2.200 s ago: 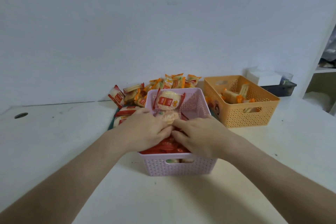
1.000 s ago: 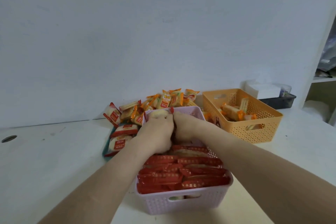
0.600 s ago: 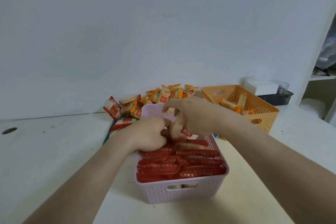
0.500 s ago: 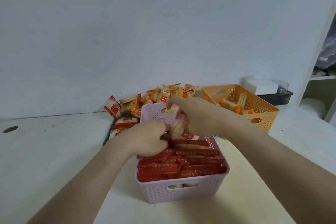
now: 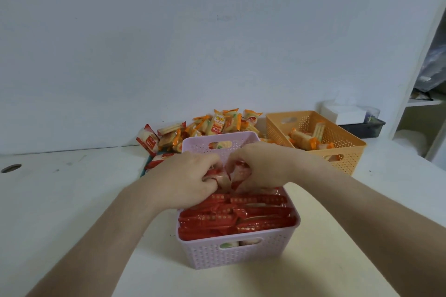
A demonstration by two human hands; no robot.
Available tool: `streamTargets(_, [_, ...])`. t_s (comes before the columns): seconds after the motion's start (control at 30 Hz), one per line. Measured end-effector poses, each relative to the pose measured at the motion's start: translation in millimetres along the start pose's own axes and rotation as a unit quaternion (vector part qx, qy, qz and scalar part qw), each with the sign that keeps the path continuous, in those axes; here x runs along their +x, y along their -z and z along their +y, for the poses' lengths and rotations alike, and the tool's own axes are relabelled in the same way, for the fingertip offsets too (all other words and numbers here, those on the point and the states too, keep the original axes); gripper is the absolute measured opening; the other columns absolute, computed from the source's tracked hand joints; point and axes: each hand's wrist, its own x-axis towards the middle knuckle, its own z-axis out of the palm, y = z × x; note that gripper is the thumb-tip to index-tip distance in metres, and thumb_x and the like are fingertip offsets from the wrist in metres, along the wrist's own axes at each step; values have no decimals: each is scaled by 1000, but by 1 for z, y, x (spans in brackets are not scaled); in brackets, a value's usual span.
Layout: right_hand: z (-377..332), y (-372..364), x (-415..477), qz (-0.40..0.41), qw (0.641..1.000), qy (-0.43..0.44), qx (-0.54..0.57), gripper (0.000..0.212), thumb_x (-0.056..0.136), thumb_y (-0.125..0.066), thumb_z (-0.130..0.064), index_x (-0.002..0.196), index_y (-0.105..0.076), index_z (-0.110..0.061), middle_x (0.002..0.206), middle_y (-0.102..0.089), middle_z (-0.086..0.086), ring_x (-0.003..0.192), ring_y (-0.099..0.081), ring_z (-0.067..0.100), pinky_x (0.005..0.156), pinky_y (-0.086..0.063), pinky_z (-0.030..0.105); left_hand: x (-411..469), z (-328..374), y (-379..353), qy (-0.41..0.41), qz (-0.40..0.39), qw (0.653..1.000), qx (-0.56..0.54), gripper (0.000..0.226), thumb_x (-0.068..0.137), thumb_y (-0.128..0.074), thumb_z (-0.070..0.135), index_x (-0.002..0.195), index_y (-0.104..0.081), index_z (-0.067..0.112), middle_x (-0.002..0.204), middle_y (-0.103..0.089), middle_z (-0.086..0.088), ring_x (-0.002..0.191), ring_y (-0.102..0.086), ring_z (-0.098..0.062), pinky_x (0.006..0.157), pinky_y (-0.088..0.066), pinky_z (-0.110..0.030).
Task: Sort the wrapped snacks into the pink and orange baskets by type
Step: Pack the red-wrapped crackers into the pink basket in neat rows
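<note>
both hands, left hand [image 5: 185, 181] and right hand [image 5: 260, 166], are pinching red-wrapped snacks [image 5: 231, 173] inside the pink basket [image 5: 239, 253], likely tucking them upright to fit. orange-wrapped snacks [image 5: 222, 120] are waiting behind the pink basket.

pink basket [image 5: 237, 252]: perforated matt plastic | orange basket [image 5: 342, 149]: same | red wrappers [image 5: 241, 217]: glossy film | table [image 5: 60, 200]: matt white

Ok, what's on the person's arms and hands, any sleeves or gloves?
No sleeves: left arm and right arm are uncovered to the frame edge. The left hand and right hand wear no gloves, rings, watch or bands.
</note>
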Motion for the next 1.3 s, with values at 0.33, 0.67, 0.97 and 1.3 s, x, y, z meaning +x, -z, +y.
streamTargets(0.33, [7, -6, 2, -106, 994, 15, 24, 27, 91, -56, -33, 117, -57, -23, 116, -63, -2, 105, -60, 18, 94, -49, 40, -6, -3, -21, -45, -18, 993, 109, 33, 99, -30, 50, 116, -48, 28, 123, -60, 6, 109, -55, -22, 80, -36, -31])
streamTargets(0.67, [-6, -9, -16, -60, 997, -19, 39, 49, 95, -35, -60, 136, -40, -34, 137, -53, -3, 125, -49, 22, 105, -34, 44, -5, -8, -21, -9, -11, 1000, 3, 33, 97, -28, 53, 104, -54, 34, 94, -59, 15, 90, -52, -10, 78, -36, -34])
streamTargets(0.97, [-15, -53, -43, 132, 990, 22, -39, 59, 86, -12, -74, 129, -36, -40, 114, -63, -17, 108, -56, 7, 102, -22, 38, -24, -5, -24, -44, 64, 997, 0, 30, 96, -41, 45, 79, -58, 26, 60, -51, 14, 65, -51, -5, 63, -37, -28])
streamTargets(1.3, [-2, -4, -37, 167, 938, 34, 302, 34, 94, -48, -48, 121, -62, -33, 112, -64, -23, 106, -56, -9, 89, -44, 11, -24, -33, -9, 27, 260, 939, -223, 21, 91, -50, 34, 91, -70, 28, 90, -68, 21, 91, -60, 3, 79, -45, -14])
